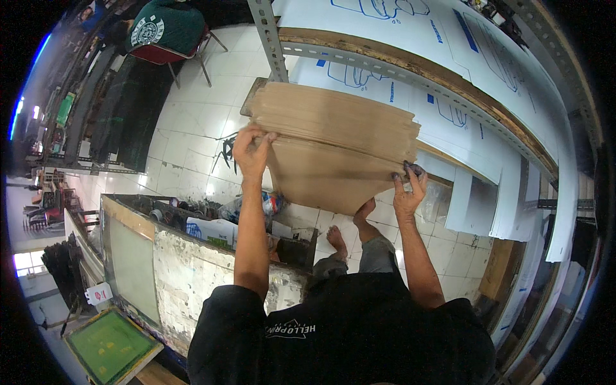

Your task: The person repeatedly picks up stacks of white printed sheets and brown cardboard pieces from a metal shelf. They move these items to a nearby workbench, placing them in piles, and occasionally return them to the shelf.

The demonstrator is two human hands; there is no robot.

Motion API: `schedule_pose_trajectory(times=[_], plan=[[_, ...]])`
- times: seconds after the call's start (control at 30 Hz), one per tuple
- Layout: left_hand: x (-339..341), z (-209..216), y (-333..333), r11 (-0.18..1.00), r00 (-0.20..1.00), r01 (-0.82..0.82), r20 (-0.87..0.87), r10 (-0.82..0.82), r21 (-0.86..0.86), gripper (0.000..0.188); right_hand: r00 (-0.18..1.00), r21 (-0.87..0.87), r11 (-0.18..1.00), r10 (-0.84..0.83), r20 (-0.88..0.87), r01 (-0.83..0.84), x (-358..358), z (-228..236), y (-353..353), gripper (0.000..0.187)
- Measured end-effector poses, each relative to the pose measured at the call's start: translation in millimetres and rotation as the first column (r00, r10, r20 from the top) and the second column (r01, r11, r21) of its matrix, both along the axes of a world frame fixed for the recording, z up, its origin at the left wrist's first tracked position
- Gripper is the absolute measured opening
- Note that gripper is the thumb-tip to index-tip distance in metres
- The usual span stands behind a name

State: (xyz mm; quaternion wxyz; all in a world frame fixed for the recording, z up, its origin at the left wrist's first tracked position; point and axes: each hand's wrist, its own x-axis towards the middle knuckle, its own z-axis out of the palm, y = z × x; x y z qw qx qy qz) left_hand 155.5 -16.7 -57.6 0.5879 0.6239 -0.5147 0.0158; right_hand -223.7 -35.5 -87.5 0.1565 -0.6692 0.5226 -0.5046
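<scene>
A stack of brown paper sheets [333, 115], its layers slightly uneven at the ends, lies in front of me at the shelf. From its near edge one brown paper sheet [327, 176] hangs down toward me, slack and bowed in the middle. My left hand [252, 153] pinches this sheet at its left edge, thumb on top. At the right edge my right hand [410, 190] grips the same sheet between thumb and fingers; its fingertips have dark stains. Both arms reach forward, hands wide apart.
A metal rack [423, 58] with white printed sheets on several levels stands ahead and to the right. At left is a worn cabinet [192, 269] with clutter on top. A green-meshed frame [114, 346] lies lower left. A person [165, 29] sits on a chair at far left.
</scene>
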Motion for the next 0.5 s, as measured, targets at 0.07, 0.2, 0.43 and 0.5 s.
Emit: schedule_pose_trajectory(times=[0.07,0.2,0.43,0.5], plan=[[6,-1,18,0.998,0.998,-0.02,0.062,0.017,0.06,0.022,0.999,0.058,0.998,0.022,0.023,-0.023,-4,8,0,0.032],[-12,11,39,0.991,0.99,-0.137,0.023,0.137,0.004,0.022,0.987,-0.003,0.99,0.142,-0.08,-0.142,-26,8,12,0.028],[-11,9,51,0.976,0.982,-0.191,0.03,0.189,0.108,0.019,0.911,0.271,0.871,0.406,0.072,-0.41,-20,46,20,0.027],[-15,11,47,0.961,0.968,-0.246,0.08,0.237,0.125,0.018,0.876,0.428,0.765,0.441,0.196,-0.481,-19,54,5,0.025]])
